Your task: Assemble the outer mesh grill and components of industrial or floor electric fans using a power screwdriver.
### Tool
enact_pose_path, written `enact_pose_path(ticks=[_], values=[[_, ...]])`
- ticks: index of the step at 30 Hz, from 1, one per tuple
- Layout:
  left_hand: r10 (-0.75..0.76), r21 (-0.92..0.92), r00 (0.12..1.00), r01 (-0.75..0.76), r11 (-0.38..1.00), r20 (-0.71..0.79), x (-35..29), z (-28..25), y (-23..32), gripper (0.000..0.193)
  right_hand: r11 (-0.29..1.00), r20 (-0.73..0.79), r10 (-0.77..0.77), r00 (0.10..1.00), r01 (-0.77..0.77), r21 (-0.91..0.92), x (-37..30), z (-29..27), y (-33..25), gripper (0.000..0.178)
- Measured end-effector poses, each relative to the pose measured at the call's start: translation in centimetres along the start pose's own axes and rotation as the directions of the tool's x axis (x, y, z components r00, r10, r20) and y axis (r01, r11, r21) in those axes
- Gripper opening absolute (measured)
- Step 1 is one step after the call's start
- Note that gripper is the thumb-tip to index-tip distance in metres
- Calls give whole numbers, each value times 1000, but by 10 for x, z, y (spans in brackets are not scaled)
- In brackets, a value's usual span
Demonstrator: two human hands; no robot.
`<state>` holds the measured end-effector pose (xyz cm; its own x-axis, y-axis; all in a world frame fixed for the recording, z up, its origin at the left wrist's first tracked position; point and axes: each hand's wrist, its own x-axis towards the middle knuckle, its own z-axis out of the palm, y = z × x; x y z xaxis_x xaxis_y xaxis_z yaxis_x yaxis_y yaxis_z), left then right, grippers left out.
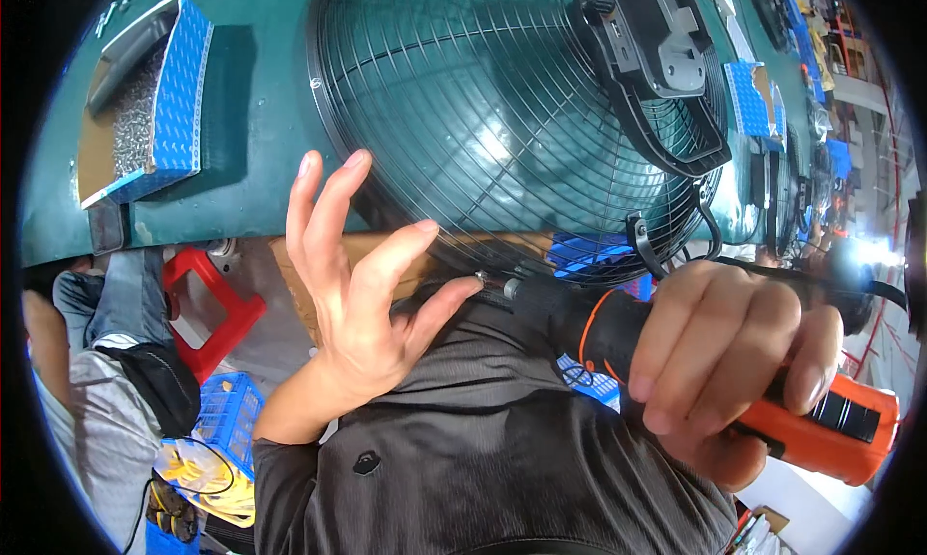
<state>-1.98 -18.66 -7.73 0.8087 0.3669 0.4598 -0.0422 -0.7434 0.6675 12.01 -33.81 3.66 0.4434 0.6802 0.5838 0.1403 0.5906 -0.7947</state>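
Observation:
My right hand (734, 352) is wrapped round an orange-and-black power screwdriver (603, 328), whose bit points left. At the bit's end there is a tiny shiny piece, perhaps a screw, too small to be sure. My left hand (362, 294) has its fingers spread, with the thumb tip beside the bit's end and the index finger apart from it. Just beyond both hands, a round black wire fan guard (454, 101) lies on the green table (261, 101). A black bracket with a grey housing (657, 43) sits over the guard at its upper right.
A blue-and-white open carton (198, 91) of small screws stands at the left on the table, with a dark tray in it. Below the table edge are a red stool (217, 313), a blue crate (232, 415) and a seated person (116, 391). Another blue carton (753, 101) lies at the right.

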Motion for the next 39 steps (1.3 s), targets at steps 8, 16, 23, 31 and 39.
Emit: enact_pose_path(ticks=[8,16,23,31,39], values=[[8,-78,1000,-10,997,-24,5,-5,-24,79,994,61,56,997,-49,-99,13,14,9,39],[57,-111,998,-56,992,-1,12,-9,-34,83,969,65,225,972,-217,-115,21,21,5,35],[33,-126,999,-34,991,-8,9,-9,-33,81,966,102,255,961,-249,-67,25,17,10,33],[22,-122,1000,-21,992,4,10,-10,-33,81,944,287,299,910,-326,52,44,2,21,36],[-1,-161,1000,6,987,29,12,-11,-32,83,940,404,247,881,-319,121,45,2,23,33]])
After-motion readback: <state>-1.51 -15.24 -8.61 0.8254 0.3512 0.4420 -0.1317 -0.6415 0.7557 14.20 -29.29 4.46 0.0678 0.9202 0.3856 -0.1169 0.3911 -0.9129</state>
